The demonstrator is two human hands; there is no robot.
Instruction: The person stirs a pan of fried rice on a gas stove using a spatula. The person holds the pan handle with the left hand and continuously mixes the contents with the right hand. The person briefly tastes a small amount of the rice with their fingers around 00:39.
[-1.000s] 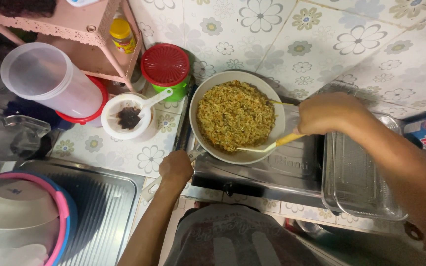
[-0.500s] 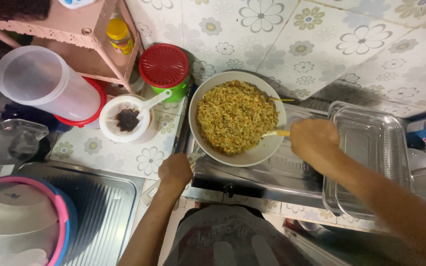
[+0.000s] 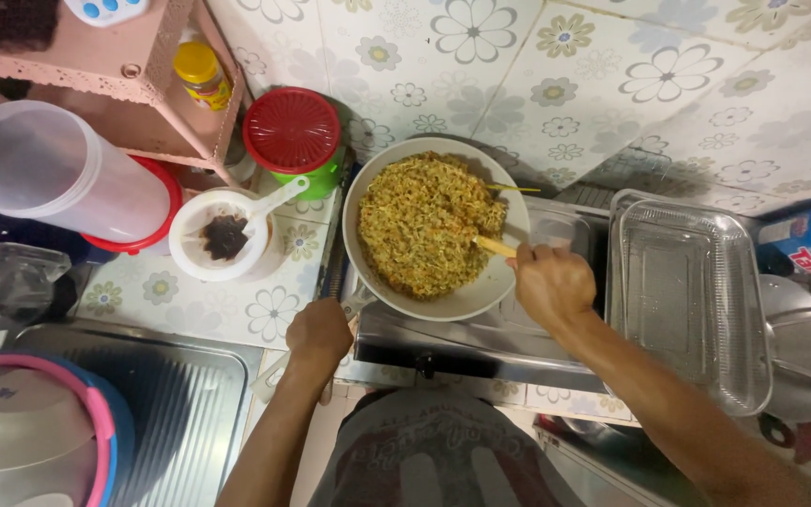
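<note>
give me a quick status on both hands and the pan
Right hand grips a yellow utensil in the noodles. Left hand holds the pan handle. Clear tray sits right of the pan, apart.

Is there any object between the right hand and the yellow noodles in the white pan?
Nothing visible blocks it. The right hand sits at the right rim of the round white pan and holds a pale wooden utensil whose tip already reaches into the yellow noodles. The clear glass tray lies apart, to the hand's right.
</note>
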